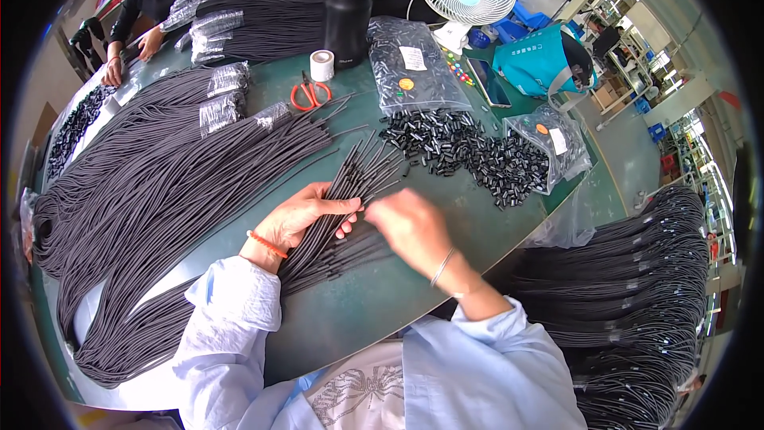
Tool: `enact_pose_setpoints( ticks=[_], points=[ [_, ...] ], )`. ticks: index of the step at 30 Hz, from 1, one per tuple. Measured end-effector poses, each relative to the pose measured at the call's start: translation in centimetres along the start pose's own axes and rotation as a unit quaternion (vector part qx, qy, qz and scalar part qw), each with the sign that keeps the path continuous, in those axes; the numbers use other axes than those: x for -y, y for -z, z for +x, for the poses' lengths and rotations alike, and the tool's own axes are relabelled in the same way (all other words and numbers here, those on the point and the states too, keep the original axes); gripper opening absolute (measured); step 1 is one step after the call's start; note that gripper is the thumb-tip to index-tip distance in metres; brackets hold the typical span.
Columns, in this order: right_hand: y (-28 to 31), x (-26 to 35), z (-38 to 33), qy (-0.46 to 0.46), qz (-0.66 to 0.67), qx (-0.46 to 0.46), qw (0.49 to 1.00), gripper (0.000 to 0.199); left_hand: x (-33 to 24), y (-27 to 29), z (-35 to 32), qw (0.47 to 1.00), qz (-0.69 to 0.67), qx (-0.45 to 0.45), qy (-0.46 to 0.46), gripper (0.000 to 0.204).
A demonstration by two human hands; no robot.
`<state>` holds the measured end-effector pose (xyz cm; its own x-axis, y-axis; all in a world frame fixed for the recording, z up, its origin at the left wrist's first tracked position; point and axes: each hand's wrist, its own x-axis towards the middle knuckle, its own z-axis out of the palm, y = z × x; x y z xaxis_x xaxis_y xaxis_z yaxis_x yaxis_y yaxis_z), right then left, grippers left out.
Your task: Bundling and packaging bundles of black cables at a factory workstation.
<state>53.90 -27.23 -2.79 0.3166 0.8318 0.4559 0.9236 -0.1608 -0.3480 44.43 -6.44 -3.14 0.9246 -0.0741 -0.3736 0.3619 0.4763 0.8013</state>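
I see my left hand [301,219] in the middle of the frame, lying on a fanned bunch of black cords [350,183] and gripping them, thumb across the top. My right hand [410,227] sits just to its right, fingers curled at the cords beside the left thumb; I cannot tell whether it pinches one. The cords lie on the green table [382,302] and their ends point toward the upper right. Beyond those ends, right of centre, a heap of small black caps [469,151] is spread beside an open clear bag [557,143]. Red scissors [309,94] and a roll of tape [321,65] lie near the top centre, next to a black bottle [348,12]. Another person's hands [131,52] work at the upper left.
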Motion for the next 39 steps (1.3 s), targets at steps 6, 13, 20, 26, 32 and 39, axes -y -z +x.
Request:
enact_pose_setpoints(
  ticks=[6,13,20,26,32,39],
  points=[
    [-0.7,-8.2,-0.8,-0.023,-0.101,0.018,0.994,0.03,-0.2,-0.4,0.1,0.997,0.073,0.013,-0.026,0.016],
    [-0.2,-4.8,-0.7,-0.143,0.196,0.019,0.97,0.017,0.0,-0.7,0.2,0.995,0.096,-0.011,-0.023,0.017],
    [0.7,-3.4,-0.2,-0.181,0.349,0.063,0.917,0.011,0.1,-0.8,0.4,0.994,0.108,-0.019,-0.025,0.015],
    [1.2,1.1,0.7,0.089,-0.055,0.005,0.994,0.009,0.4,-0.7,0.2,0.99,0.1,-0.037,-0.09,0.015],
    [-0.9,2.4,0.3,0.145,0.118,-0.026,0.982,0.008,0.2,-0.2,0.1,1.0,-0.012,-0.01,-0.018,0.015],
    [0.0,-8.2,0.5,-0.013,-0.172,-0.031,0.985,0.024,0.0,-0.6,0.2,0.998,0.057,-0.014,-0.035,0.018]
  ],
)
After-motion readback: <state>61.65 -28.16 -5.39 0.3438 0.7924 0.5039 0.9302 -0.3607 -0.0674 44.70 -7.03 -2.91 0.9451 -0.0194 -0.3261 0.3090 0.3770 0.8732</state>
